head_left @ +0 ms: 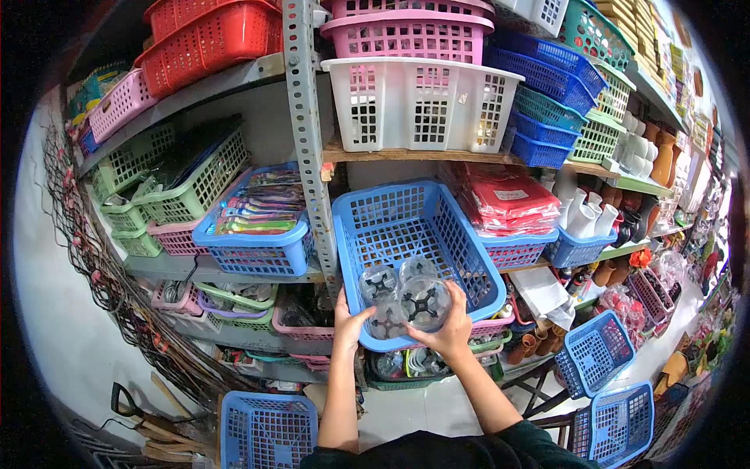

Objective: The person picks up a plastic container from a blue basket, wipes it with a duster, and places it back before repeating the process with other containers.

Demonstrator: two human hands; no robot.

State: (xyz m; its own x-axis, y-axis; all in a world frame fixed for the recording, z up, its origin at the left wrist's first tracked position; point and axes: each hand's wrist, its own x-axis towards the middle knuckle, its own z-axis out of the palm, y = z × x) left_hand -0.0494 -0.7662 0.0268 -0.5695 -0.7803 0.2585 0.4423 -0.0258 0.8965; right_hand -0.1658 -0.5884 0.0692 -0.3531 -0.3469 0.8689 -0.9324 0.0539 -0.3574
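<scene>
A blue plastic basket (461, 227) sits tilted on the shelf in front of me, with several clear round plastic cups (378, 283) at its near end. My right hand (451, 324) is closed around the side of one clear cup (437, 293), which has a dark star-shaped piece in its base. My left hand (349, 322) grips the basket's near left rim, thumb over the edge, beside another cup (387, 322). The fingers of my left hand are partly hidden behind the basket wall.
A perforated metal post (306, 117) stands left of the basket. Above is a white basket (422, 102); to the right are red packets (508, 195) in a basket. Colourful packs (262, 205) fill a basket on the left. A blue basket (268, 430) stands low at left, others (598, 352) at right.
</scene>
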